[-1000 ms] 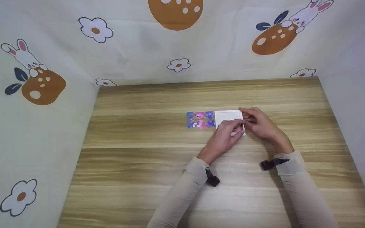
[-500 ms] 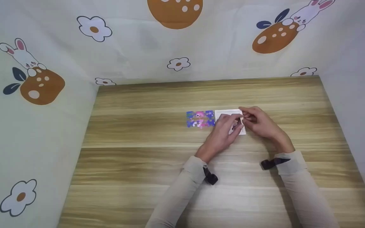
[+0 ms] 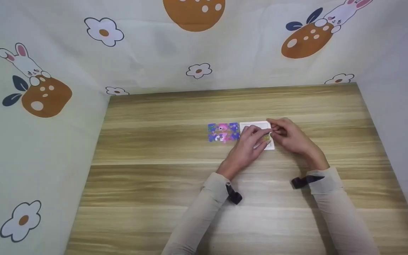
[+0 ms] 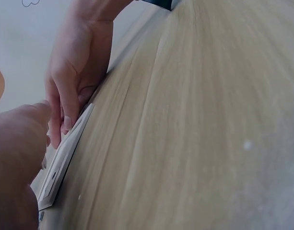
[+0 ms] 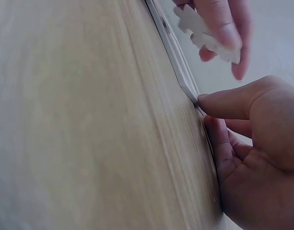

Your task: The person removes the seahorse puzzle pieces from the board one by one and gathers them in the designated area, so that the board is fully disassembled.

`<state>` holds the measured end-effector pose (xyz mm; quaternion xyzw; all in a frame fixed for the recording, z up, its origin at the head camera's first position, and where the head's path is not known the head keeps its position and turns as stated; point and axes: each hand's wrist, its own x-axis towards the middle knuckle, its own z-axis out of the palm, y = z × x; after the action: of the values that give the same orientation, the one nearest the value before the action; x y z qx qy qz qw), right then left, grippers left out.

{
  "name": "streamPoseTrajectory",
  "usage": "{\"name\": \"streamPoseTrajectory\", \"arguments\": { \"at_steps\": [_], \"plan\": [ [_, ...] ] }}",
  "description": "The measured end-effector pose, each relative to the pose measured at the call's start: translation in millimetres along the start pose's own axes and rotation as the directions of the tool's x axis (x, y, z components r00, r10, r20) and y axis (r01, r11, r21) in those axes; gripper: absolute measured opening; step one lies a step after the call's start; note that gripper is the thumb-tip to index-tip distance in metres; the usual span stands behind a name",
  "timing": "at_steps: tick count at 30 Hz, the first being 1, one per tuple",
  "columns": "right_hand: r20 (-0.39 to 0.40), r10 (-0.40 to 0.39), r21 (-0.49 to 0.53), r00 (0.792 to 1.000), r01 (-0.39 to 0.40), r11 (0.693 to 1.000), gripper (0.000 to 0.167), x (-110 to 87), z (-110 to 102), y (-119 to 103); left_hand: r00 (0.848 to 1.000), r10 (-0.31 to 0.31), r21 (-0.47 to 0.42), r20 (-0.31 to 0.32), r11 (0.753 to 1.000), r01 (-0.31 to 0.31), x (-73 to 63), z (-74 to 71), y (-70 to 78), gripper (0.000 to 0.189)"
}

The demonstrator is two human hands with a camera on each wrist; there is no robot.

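A white square puzzle frame (image 3: 256, 124) lies on the wooden table, largely covered by my left hand. My left hand (image 3: 244, 147) reaches over it, thumb and fingers pinching jigsaw pieces (image 5: 204, 36) whose notched pale edges show in the right wrist view. A yellow-green patch (image 3: 267, 137) shows between those fingers in the head view. My right hand (image 3: 292, 138) holds the frame's right edge; in the right wrist view its thumb lies at a corner of the frame (image 5: 186, 88) and the other fingers are curled. Left of the frame lie purple and pink jigsaw pieces (image 3: 223, 132), arranged in two rows.
The wood-grain table (image 3: 147, 191) spreads around the frame. Pale fabric walls (image 3: 154, 49) with rabbits, flowers and orange fruit stand at the back and both sides. A black wrist camera (image 3: 234, 196) sits on the left sleeve, another black camera (image 3: 299, 182) on the right.
My left hand has shifted slightly toward the far side of the frame. Between its fingers yellow-green now shows where darker, pinkish colour showed before. The right hand stays at the frame's edge.
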<state>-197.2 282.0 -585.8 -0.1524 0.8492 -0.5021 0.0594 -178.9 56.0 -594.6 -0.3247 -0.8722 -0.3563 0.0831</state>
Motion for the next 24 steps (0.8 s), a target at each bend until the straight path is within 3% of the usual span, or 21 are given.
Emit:
{"name": "streamPoseTrajectory", "arguments": {
  "at_steps": [8, 15, 24],
  "plan": [
    [0.005, -0.001, 0.001, 1.000, 0.001, 1.000, 0.052, 0.6, -0.1, 1.6, 1.000, 0.007, -0.012, 0.009, 1.000, -0.007, -2.0, 2.9, -4.7, 0.035],
    [-0.003, 0.003, 0.013, 1.000, -0.003, 1.000, 0.053, 1.0, -1.2, -0.6, 1.000, 0.010, 0.013, 0.023, 1.000, -0.010, 2.4, 4.3, -2.8, 0.046],
    [0.011, 0.024, -0.012, 1.000, -0.024, 1.000, 0.056, 0.2, -0.9, 0.5, 1.000, -0.019, 0.025, 0.010, 1.000, 0.019, 3.6, 2.5, 1.6, 0.045]
  ]
}}
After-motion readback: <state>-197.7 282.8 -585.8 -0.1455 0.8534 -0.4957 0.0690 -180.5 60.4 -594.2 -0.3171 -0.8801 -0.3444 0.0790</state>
